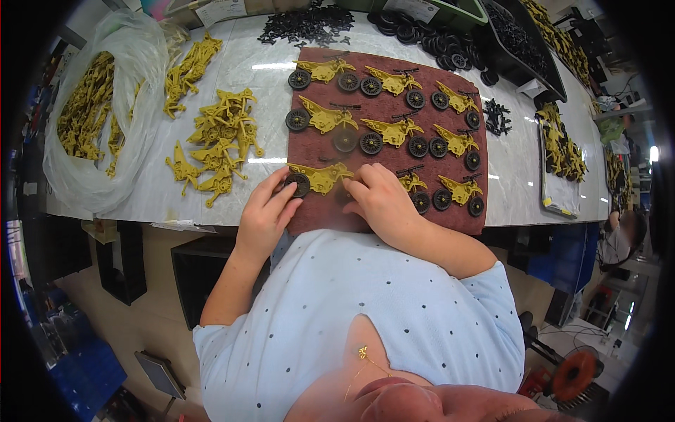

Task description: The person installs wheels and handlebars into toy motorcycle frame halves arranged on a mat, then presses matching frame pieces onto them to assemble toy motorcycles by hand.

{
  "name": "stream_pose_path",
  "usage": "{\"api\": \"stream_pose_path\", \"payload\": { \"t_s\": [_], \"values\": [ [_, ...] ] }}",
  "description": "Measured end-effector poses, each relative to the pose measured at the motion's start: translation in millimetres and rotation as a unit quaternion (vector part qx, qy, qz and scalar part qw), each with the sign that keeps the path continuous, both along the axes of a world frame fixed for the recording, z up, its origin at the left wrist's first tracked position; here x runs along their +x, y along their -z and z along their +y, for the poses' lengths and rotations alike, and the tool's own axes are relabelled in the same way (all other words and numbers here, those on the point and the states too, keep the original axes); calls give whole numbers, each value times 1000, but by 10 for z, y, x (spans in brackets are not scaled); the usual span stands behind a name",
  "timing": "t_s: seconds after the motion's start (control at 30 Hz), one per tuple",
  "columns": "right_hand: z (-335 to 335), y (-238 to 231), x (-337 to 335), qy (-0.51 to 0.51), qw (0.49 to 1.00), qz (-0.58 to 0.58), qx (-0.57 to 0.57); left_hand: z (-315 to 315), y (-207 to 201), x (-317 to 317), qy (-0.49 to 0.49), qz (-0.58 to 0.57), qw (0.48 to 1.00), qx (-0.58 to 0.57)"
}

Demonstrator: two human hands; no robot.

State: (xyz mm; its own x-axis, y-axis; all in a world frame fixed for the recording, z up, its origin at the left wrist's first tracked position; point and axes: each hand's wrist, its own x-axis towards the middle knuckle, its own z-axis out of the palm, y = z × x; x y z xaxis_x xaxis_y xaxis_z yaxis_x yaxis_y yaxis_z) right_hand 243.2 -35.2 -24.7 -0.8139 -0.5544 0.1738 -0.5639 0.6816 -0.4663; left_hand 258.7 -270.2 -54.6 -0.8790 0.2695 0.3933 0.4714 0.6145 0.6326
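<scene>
On a dark red cloth point(316, 218), a yellow plastic toy motorcycle body point(322, 177) lies between my hands. My left hand point(264, 211) is closed on the black spoked wheel point(298, 185) at the body's left end, thumb and fingers at its rim. At the other end, my right hand point(385, 200) has its fingers bent and closed on the body's tip; whether a wheel sits under them is hidden. A loose black handlebar piece point(334, 160) lies just beyond the body. Several similar toy motorcycles point(391, 132) with black wheels stand in rows on the cloth.
Left of the cloth are a heap of yellow bodies point(221, 133) and a clear plastic bag point(144, 70) full of more. Small black parts point(306, 24) and black wheels point(422, 39) lie at the back. A black bin point(527, 49) and a tray point(561, 200) stand right.
</scene>
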Motion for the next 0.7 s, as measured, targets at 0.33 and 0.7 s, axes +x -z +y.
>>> {"api": "stream_pose_path", "payload": {
  "t_s": [0.33, 0.7],
  "values": [
    [-3, 21, 17, 15, 1000, -16, -13, 40, -28, 10, -54, 46, 997, 14],
    [-28, 23, 4, 9, 1000, 1, -1, 22, -1, -46, -26, 22, 999, -34]
  ]
}}
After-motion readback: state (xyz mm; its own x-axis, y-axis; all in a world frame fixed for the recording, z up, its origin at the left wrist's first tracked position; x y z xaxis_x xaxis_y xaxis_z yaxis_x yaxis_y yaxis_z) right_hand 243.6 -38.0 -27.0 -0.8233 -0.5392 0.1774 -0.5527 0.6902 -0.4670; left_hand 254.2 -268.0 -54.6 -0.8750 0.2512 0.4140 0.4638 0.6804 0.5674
